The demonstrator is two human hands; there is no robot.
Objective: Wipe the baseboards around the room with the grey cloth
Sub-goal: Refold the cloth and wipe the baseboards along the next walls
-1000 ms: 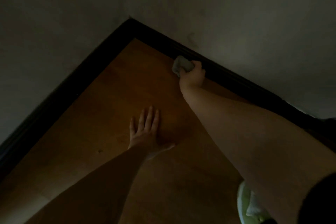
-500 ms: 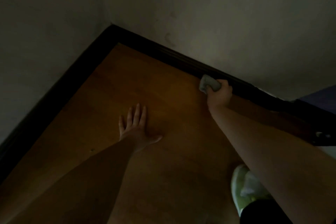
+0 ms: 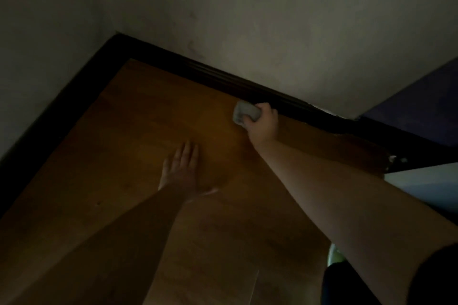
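The floor [image 3: 138,146] looks like warm brown wood in planks, smooth with a faint satin sheen near the flat left hand [image 3: 184,168]. The baseboard [image 3: 223,77] is very dark, moulded in ridges, with a slight gloss along its edges; its material cannot be told in the dim light. The grey cloth [image 3: 244,111], bunched in the right hand [image 3: 264,122], looks soft and matt. The walls [image 3: 272,20] are pale, matt and faintly scuffed.

Two hands showing, left hand [image 3: 182,168] and right hand [image 3: 262,122], one grey cloth [image 3: 245,112], two baseboards meeting, left run [image 3: 57,116] and right run [image 3: 223,77], one shoe [image 3: 334,256] peeking in.
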